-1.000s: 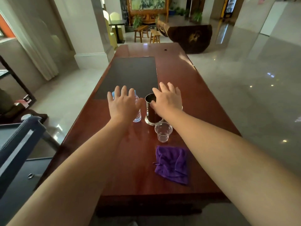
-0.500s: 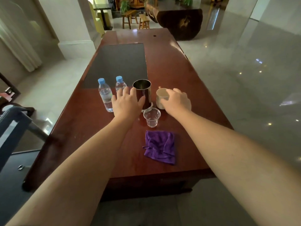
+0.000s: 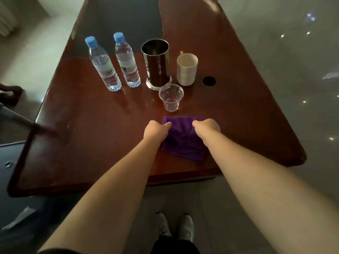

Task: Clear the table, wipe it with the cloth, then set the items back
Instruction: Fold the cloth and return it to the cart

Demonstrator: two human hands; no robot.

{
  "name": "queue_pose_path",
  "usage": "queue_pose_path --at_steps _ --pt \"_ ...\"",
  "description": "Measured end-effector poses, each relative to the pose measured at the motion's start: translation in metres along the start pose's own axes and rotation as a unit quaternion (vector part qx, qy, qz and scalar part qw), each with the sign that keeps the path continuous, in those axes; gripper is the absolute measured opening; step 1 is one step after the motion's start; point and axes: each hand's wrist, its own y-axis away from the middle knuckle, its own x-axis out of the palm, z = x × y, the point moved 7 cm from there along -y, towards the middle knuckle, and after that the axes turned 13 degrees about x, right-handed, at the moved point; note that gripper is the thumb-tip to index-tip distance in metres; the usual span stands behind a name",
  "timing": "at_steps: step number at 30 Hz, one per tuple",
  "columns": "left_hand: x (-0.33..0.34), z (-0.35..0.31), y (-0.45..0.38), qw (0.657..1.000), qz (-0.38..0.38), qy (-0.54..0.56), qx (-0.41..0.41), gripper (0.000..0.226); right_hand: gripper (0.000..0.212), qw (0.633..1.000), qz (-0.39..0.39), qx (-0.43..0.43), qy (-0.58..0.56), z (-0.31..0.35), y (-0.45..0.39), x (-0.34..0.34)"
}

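A purple cloth (image 3: 183, 142) lies near the front edge of the red-brown table (image 3: 91, 140). My left hand (image 3: 156, 130) is closed on the cloth's left side and my right hand (image 3: 207, 128) on its right side. Behind the cloth stands a clear plastic cup (image 3: 171, 97). Farther back, in a row from left to right, stand two water bottles (image 3: 102, 65) (image 3: 126, 61) with blue caps, a tall metal canister (image 3: 156, 63) and a cream mug (image 3: 186, 69).
A dark mat (image 3: 119, 21) covers the far middle of the table. A round cable hole (image 3: 209, 80) sits right of the mug. A dark chair frame (image 3: 16, 118) stands at the left edge. My shoes (image 3: 174, 228) show on the tiled floor below.
Both hands pulled back from the bottles, canister and mug toward me and closed on the purple cloth. The view tilted downward.
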Motion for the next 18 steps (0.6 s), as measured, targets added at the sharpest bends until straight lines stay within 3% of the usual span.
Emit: queue_pose_path --at_steps 4,11,14,18 --pt "0.019 0.003 -0.005 0.997 -0.006 0.073 -0.022 0.038 0.048 1.000 0.002 0.023 0.003 0.003 -0.002 0.014" --pt "0.045 -0.003 0.008 0.974 0.075 0.192 -0.095 0.044 0.043 0.981 0.131 0.110 -0.091 -0.004 0.001 0.032" --pt "0.037 -0.002 0.013 0.958 0.095 0.245 -0.113 0.035 0.028 0.968 0.182 0.098 -0.139 -0.005 0.008 0.033" --pt "0.012 -0.001 0.028 0.932 0.114 0.322 -0.117 0.022 0.031 0.957 0.234 0.058 -0.161 0.000 0.026 0.026"
